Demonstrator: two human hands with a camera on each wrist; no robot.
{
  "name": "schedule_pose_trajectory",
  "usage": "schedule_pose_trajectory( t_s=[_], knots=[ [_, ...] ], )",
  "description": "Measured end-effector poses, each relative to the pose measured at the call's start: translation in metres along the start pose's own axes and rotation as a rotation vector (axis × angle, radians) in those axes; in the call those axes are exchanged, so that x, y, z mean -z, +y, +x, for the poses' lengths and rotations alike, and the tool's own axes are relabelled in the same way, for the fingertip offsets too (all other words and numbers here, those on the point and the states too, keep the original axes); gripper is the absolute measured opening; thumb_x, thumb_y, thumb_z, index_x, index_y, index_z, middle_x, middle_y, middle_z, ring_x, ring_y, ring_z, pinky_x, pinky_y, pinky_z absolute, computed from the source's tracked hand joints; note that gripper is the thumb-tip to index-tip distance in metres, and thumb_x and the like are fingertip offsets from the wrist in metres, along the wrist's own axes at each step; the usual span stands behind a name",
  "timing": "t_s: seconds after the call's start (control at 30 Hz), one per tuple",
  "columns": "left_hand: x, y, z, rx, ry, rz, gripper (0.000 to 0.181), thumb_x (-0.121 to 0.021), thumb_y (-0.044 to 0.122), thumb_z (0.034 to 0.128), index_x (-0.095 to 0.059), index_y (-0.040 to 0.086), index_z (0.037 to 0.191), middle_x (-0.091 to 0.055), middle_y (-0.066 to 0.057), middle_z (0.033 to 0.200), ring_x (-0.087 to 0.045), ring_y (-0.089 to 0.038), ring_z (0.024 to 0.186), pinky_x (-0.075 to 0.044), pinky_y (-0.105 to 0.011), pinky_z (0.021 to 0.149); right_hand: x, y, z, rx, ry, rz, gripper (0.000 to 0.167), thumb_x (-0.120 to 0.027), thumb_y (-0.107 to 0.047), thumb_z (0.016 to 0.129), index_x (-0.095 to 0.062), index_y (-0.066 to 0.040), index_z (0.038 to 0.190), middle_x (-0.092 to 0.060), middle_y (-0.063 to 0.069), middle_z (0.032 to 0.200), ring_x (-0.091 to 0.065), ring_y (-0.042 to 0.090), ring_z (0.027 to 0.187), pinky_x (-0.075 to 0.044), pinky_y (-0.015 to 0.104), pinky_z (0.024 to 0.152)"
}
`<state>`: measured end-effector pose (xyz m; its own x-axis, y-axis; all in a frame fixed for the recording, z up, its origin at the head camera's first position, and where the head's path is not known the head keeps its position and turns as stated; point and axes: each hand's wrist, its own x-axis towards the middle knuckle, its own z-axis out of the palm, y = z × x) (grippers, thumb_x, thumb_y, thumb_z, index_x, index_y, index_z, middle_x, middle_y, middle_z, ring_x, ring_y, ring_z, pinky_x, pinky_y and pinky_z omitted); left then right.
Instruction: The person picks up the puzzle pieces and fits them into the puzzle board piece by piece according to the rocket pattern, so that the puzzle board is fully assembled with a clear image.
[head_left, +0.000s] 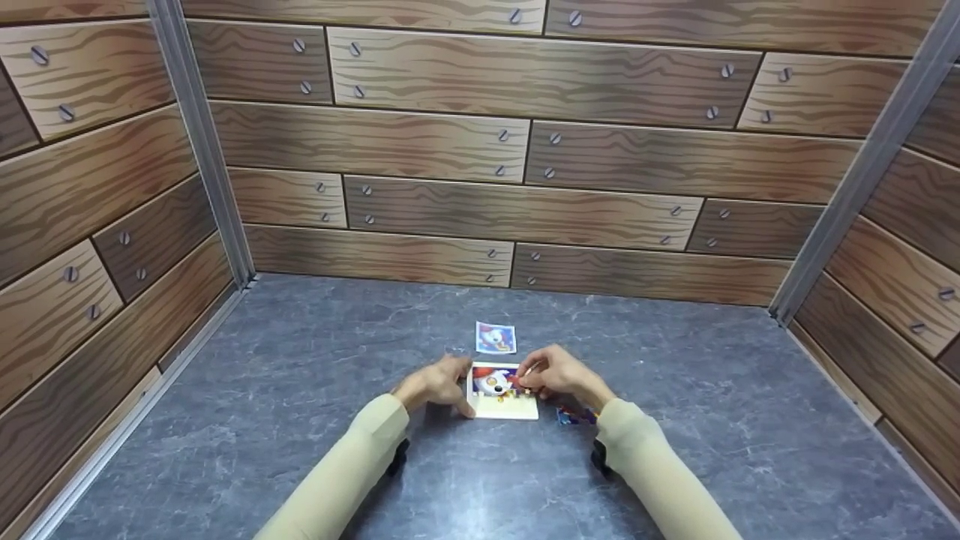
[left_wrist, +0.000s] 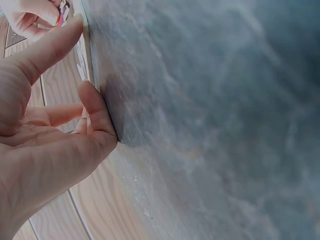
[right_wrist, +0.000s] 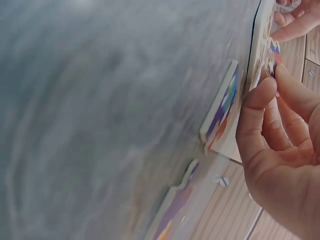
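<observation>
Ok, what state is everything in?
Puzzle tray: flat on the table, partly filled, near part bare
Held piece: pinched at the tray's right side, seating unclear
Loose pieces: lying outside the tray, on its right
Picture card: flat, picture up, beyond the tray
Left fingers: touching the tray's left edge
Right fingers: pinching the held piece

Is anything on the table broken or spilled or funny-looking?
No, nothing looks broken or spilled. The puzzle board is bare in its near part, and loose pieces lie to its right, but that just looks like an unfinished puzzle.
</observation>
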<state>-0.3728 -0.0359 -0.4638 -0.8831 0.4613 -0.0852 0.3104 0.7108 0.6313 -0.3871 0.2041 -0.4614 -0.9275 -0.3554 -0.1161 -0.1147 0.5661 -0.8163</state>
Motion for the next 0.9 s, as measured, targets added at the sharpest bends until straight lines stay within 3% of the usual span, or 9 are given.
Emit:
schedule_pose_trajectory(
  t_s=[0.3,0.67,0.9],
  knots=[
    [0.0009,0.0008,-0.0005,0.017,-0.003,-0.024,0.06,-0.089,0.009,0.0639,-0.06,0.004,0.116,-0.061,-0.014,0.117,-0.05,-0.03,0.114,-0.041,-0.047,0.104,-0.0051,-0.0041,0.0011,0.003,0.015,-0.043,0.01,-0.071,-0.005,0.086,-0.07,0.003,0.093,-0.06,0.0,0.069,-0.051,0.009,0.052,-0.047,0.02,0.048],
    [0.0018,0.0002,-0.0018,0.047,-0.017,-0.058,0.071,-0.088,0.008,0.065,-0.056,0.004,0.128,-0.059,-0.014,0.124,-0.047,-0.03,0.12,-0.037,-0.048,0.109,-0.0103,-0.0071,0.0034,-0.085,0.041,-0.039,0.009,-0.072,-0.006,0.085,-0.07,0.0,0.091,-0.058,-0.001,0.067,-0.053,0.009,0.056,-0.047,0.019,0.048],
    [0.0001,0.0005,-0.0002,0.028,-0.014,-0.095,0.061,-0.087,0.004,0.0647,-0.06,0.003,0.119,-0.061,-0.015,0.121,-0.051,-0.031,0.118,-0.039,-0.047,0.107,-0.0048,-0.0038,0.0008,0.012,-0.061,-0.032,0.018,-0.071,0.002,0.082,-0.071,0.003,0.099,-0.056,0.0,0.072,-0.051,0.009,0.059,-0.046,0.02,0.051]
  ],
)
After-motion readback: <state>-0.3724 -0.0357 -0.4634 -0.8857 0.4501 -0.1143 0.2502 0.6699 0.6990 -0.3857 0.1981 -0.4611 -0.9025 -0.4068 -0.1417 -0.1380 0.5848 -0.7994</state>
